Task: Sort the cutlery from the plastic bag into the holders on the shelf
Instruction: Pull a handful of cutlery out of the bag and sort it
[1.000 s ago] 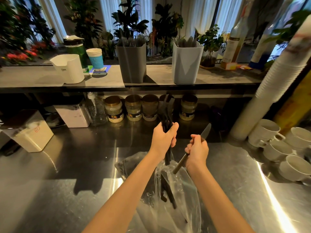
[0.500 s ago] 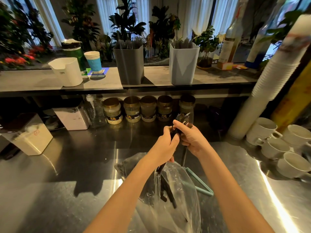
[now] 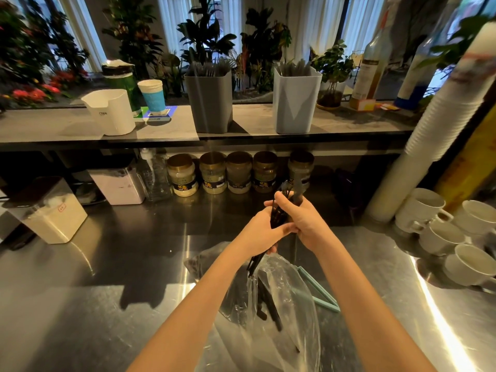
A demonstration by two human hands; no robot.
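Both my hands meet above the steel tabletop (image 3: 107, 291), just over the mouth of the plastic bag (image 3: 292, 318). My left hand (image 3: 261, 233) has its fingers curled round a bunch of black cutlery (image 3: 276, 216), gripping it low down, so the lower ends hang beneath my palm towards the bag. My right hand (image 3: 304, 222) wraps round the same bunch from the other side, thumb across the top. The upper ends stick out above my knuckles, in front of the row of jars (image 3: 239, 173). I cannot tell forks from knives in the bunch.

The bag lies crumpled on the tabletop between my forearms, clear, with more dark pieces (image 3: 268, 310) still inside. A pale green clip (image 3: 319, 289) lies just beside it, on the right.

Up on the shelf (image 3: 67, 130) stand the two holders, well apart from my hands: a dark grey holder (image 3: 209, 103) with forks showing at its top, and a pale blue holder (image 3: 295, 103) to its right, also filled with dark handles. White cups (image 3: 469, 264) sit at the right edge of the tabletop.
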